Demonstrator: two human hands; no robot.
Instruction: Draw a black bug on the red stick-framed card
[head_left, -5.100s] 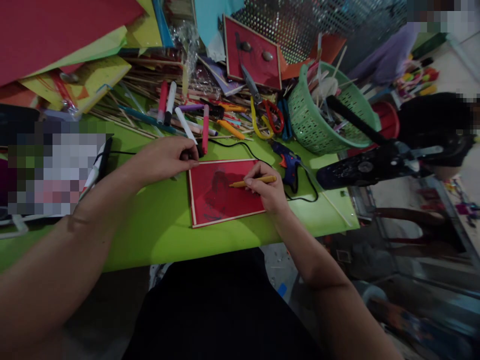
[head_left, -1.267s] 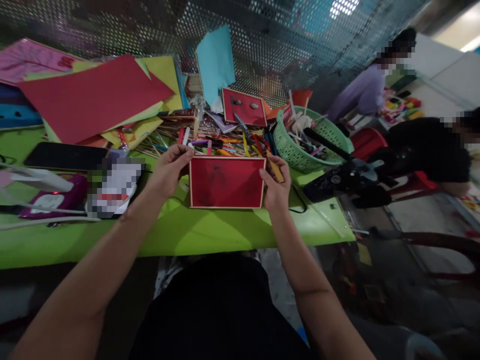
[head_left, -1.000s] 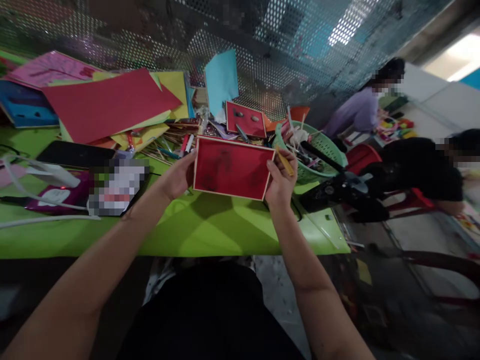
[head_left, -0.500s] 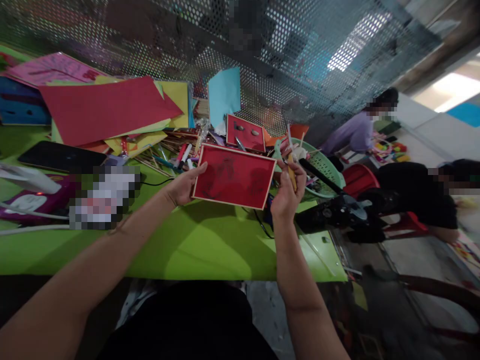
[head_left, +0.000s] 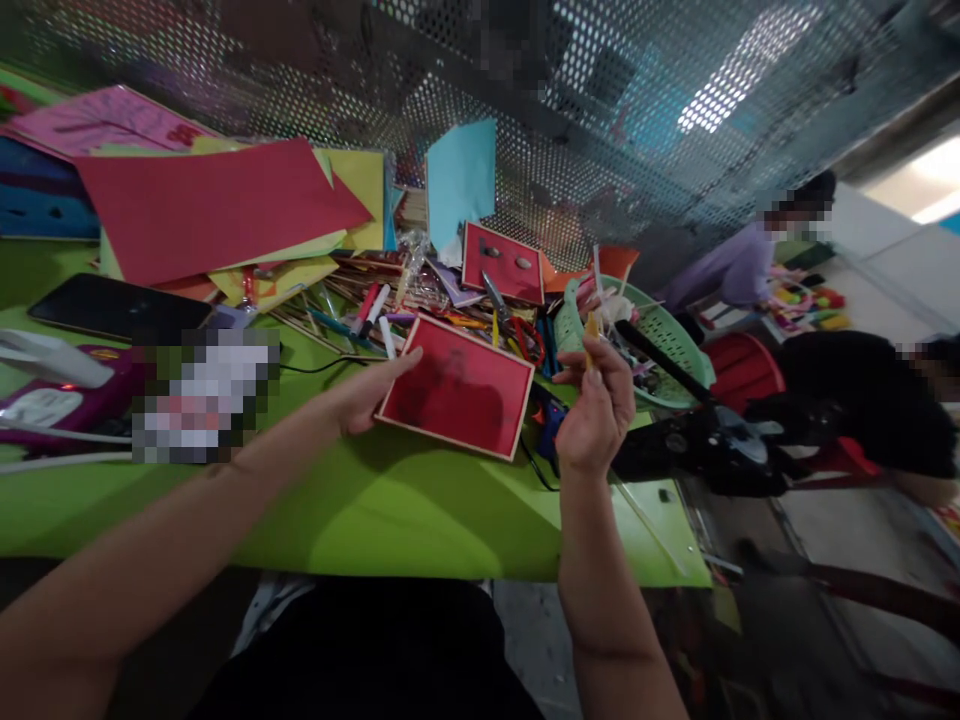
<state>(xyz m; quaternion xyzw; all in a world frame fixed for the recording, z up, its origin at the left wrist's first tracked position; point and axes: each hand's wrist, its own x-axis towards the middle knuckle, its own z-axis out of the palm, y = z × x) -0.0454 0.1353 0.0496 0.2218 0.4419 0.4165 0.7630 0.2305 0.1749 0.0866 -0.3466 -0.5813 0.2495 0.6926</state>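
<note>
My left hand (head_left: 375,392) grips the left end of a red panel (head_left: 459,388) with a thin pale wooden border, thumb on its face. The panel is tilted above the green table (head_left: 420,525), and faint dark marks show on it. My right hand (head_left: 598,405) is apart from the panel, to its right. Its fingers pinch a small yellow piece (head_left: 592,335), whose kind I cannot make out. Behind the panel leans a second red framed panel (head_left: 501,262) with two stone-like ovals on it. Scissors (head_left: 529,342) with red handles lie between the panels.
A green basket (head_left: 679,345) of odds and ends stands at the right. Markers (head_left: 369,310), thin sticks and coloured paper (head_left: 225,210) crowd the back. At left are a phone (head_left: 120,308) and a purple device (head_left: 67,395). A blue glue gun (head_left: 551,420) lies near my right hand.
The panel has dropped slightly, and its right end has swung down and away from my right hand. My right hand has moved right and down with the yellow piece. The scissors now show.
</note>
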